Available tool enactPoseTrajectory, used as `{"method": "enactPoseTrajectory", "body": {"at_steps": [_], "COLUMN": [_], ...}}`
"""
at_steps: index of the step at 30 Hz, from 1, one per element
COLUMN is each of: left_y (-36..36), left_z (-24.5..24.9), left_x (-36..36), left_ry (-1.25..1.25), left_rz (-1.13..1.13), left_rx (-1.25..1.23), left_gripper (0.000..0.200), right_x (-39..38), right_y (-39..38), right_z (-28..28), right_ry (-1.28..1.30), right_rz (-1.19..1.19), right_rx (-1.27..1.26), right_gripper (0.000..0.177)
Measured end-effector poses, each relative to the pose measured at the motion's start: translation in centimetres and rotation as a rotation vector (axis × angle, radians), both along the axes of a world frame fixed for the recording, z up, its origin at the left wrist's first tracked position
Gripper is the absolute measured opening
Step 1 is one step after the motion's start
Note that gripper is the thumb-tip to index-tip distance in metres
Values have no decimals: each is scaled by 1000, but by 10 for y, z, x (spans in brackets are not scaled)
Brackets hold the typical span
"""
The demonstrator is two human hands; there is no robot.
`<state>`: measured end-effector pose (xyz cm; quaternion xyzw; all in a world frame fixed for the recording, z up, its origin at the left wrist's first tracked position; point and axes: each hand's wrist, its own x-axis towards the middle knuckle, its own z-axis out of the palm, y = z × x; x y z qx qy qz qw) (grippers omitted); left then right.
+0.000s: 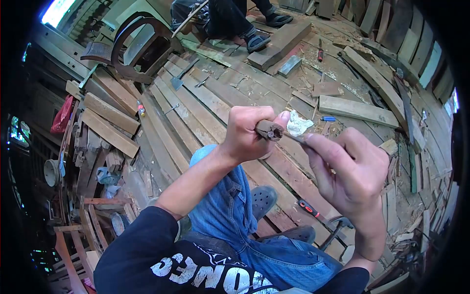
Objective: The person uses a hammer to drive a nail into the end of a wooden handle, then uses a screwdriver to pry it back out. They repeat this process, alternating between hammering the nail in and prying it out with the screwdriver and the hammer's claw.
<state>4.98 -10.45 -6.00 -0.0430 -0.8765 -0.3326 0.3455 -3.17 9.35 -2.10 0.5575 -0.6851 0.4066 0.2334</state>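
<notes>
My left hand (245, 133) is wrapped round a short brown wooden handle (264, 128), its rough, cracked end with a dark centre facing me. To the right, my right hand (350, 169) pinches a thin, dark strip (295, 138) between thumb and fingers. The strip's far end reaches the side of the handle's end; its kind cannot be made out. Beyond the hands, a crumpled white piece (299, 123) lies on the boards near a blue cylinder (328, 118).
Below my hands, a red-and-black tool (308, 208) lies on the plank floor (196, 115) by a dark metal clamp-like tool (336, 230). Stacked boards (111, 120) and a curved wooden chair (142, 46) stand left. Another person's legs (230, 19) are ahead, near a thick beam (280, 45).
</notes>
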Motion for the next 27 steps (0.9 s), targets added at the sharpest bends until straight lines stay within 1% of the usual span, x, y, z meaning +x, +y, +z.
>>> {"method": "enactPoseTrajectory", "body": {"at_steps": [5, 7, 8, 10, 11, 12, 13, 14, 15, 16, 17, 18, 20, 21, 22, 23, 24, 25, 27], "left_y": [1, 0, 0, -2, -3, -4, -6, -7, -8, -9, -10, -10, -9, -8, -8, -8, -7, -6, -5], "left_z": [0, 0, -1, -4, -7, -8, -8, -9, -10, -11, -10, -7, 1, 1, 0, 0, 1, 2, 2], "left_x": [0, -1, -1, -3, -4, -3, -1, 0, 2, 2, 2, 2, 1, 1, 0, 0, 0, 1, 0], "left_ry": [0, 3, 5, 11, 16, 16, -59, -135, -135, -176, -216, -215, -445, -445, -501, -559, -559, -586, -615], "left_rz": [-1, -5, -10, 7, 24, 23, 4, -16, -17, -97, -177, -177, -377, -376, -462, -550, -552, -573, -593], "left_rx": [-3, -46, -88, -132, -175, -175, -229, -282, -280, -244, -210, -210, -122, -121, -73, -25, -27, -2, 23], "left_gripper": [41, 41, 41, 40, 40, 40, 38, 36, 36, 34, 31, 31, 14, 14, 14, 13, 13, 13, 13], "right_x": [5, 6, 7, 9, 12, 16, 18, 17, 16, 13, 6, -2, -16, -17, -19, -21, -22, -23, -25], "right_y": [1, 3, 5, 6, 6, 5, 6, 6, 5, 4, 4, 4, 3, 2, 1, 1, 1, 1, 1], "right_z": [-1, 2, 3, 4, 5, 5, 6, 5, 6, 6, 7, 6, 5, 1, 0, -1, -1, -2, -4], "right_ry": [23, 93, 93, 212, 211, 255, 299, 298, 291, 283, 244, 244, 34, -14, -12, -71, -131, -131, -204], "right_rz": [17, -21, -20, -85, -85, -111, -137, -137, -46, 44, 86, 86, 311, 342, 342, 395, 446, 443, 461], "right_rx": [17, 116, 117, 231, 231, 301, 371, 373, 415, 456, 428, 428, 274, 249, 249, 199, 149, 148, 114], "right_gripper": [31, 28, 28, 24, 24, 21, 18, 18, 16, 14, 13, 13, 26, 20, 20, 18, 17, 17, 9]}}
